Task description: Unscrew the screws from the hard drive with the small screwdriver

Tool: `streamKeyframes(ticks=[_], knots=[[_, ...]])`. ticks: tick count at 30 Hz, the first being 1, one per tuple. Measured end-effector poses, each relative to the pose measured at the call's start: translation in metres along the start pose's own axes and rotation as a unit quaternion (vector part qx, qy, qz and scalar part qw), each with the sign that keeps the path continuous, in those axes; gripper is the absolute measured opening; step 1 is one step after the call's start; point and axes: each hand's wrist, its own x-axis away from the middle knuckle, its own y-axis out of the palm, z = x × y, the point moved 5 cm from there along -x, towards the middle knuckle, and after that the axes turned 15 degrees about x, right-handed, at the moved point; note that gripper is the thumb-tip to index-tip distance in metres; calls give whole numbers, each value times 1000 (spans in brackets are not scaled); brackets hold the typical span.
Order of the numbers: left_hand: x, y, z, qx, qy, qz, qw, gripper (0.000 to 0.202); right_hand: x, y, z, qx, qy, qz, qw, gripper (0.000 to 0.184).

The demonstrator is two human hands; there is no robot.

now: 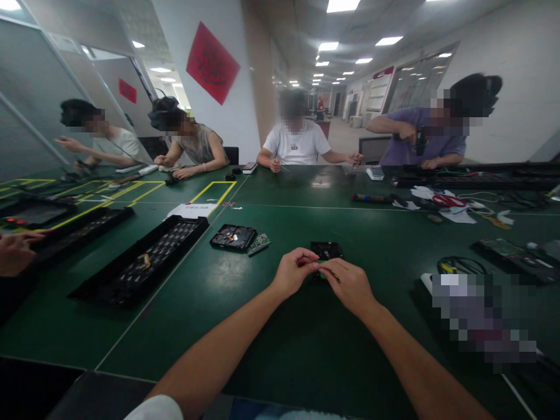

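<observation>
My left hand (294, 272) and my right hand (347, 284) meet in front of me over the green table (262, 326), fingers curled in a pinch. Between them shows a small green piece (322, 274), perhaps a circuit board, gripped by both hands. Just beyond the fingertips lies a black hard drive (326, 250), partly hidden by my hands. A second opened hard drive (233, 237) rests to the left, with a loose green circuit board (259, 244) beside it.
A long black tray (144, 262) lies at left, another tray (74, 230) beyond it. Several people sit along the far edge working. Another person's hand (15, 252) shows at far left. Red scissors (448, 200), cables and a black board (511, 252) lie at right.
</observation>
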Motion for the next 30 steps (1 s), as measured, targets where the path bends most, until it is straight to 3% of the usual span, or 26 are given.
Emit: streamKeyframes(ticks=[9,15,19,23,26,30], knots=[[4,4,12,-175,110,-10,978,8,0,2,2,41,-11,-10,999,26],[9,9,17,-250,133,-10,959,13,-3,-3,4,86,16,-6,996,27],[11,7,9,-367,132,5,921,18,-5,-13,23,145,71,-3,987,26],[11,11,1,-433,123,-17,893,31,-5,-11,38,194,82,-46,976,23],[17,24,0,-492,129,-51,860,36,-5,-5,39,198,78,-64,975,22],[33,53,3,-579,156,-127,790,35,-5,2,41,214,88,-86,969,22]])
